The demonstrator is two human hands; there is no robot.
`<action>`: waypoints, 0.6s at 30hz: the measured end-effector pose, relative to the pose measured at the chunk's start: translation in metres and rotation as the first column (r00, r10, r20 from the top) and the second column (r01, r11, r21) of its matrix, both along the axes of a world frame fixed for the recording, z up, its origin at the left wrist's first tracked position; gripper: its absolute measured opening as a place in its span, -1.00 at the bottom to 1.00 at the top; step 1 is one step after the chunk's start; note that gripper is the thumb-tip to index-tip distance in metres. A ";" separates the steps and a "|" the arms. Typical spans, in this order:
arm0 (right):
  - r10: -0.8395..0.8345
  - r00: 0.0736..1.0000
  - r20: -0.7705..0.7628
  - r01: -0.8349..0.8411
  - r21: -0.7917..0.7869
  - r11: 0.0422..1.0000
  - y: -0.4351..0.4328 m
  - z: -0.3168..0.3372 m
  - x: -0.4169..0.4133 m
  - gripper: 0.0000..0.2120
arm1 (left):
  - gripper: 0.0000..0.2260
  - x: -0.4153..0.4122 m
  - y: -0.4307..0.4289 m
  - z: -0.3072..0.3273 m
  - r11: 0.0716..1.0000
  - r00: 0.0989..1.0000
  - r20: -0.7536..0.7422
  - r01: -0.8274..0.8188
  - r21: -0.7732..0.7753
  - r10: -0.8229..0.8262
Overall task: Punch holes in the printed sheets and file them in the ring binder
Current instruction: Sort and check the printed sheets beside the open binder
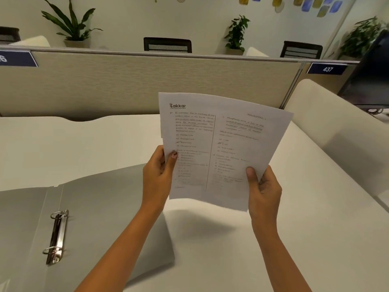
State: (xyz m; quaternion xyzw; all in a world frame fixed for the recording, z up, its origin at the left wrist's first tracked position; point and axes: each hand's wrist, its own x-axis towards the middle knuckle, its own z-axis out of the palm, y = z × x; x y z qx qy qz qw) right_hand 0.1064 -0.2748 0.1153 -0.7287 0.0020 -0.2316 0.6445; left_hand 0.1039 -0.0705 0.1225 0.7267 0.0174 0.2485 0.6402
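Observation:
Both hands hold up a thin stack of printed sheets [216,144] above the white desk, the printed side facing me. My left hand [159,171] pinches the stack's left edge, thumb on the front. My right hand [262,189] grips the lower right corner, thumb on the front as well. A grey ring binder [105,207] lies open flat on the desk at lower left. Its metal two-ring mechanism [56,236] looks closed and holds no paper. No hole punch is in view.
The white desk [315,207] extends to the right, bounded by a beige partition [147,81] at the back. A white curved divider [328,114] stands at the right, with a dark monitor [370,76] beyond it. Chairs and potted plants sit behind the partition.

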 end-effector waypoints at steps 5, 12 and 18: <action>-0.008 0.999 -0.040 0.010 0.057 0.998 -0.001 -0.016 -0.003 -0.85 | -0.84 -0.007 -0.009 -0.011 0.999 1.000 0.011 -0.022 -0.048 0.022; -0.027 0.986 -0.163 0.047 0.121 0.992 0.001 -0.049 -0.006 -0.84 | -0.90 -0.015 -0.023 -0.044 0.999 0.996 -0.087 -0.032 0.035 0.035; -0.049 0.988 -0.146 0.068 0.123 0.990 -0.001 -0.047 -0.004 -0.80 | -0.87 -0.018 -0.026 -0.039 0.999 0.997 -0.060 -0.039 -0.011 0.038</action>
